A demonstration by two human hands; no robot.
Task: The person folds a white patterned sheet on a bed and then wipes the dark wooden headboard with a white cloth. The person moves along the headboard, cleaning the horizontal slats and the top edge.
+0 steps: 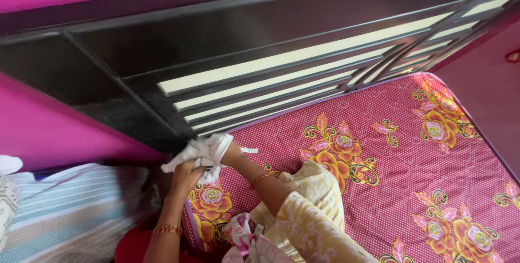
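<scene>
A crumpled white cloth (203, 152) is bunched at the lower left corner of the dark headboard (227, 35), where it meets the mattress. My left hand (187, 179) grips the cloth's lower part from below. My right hand (230, 152) is wrapped in the cloth's upper part, its fingers hidden under the fabric. A gold bangle sits on my left wrist and a thin bracelet on my right wrist. My right arm wears a pale yellow patterned sleeve.
A pink mattress (390, 187) with orange flower prints fills the lower right. The black headboard has cream horizontal slats (303, 73). Striped bedding (70, 209) lies at lower left. Bright pink walls (49, 127) surround the bed.
</scene>
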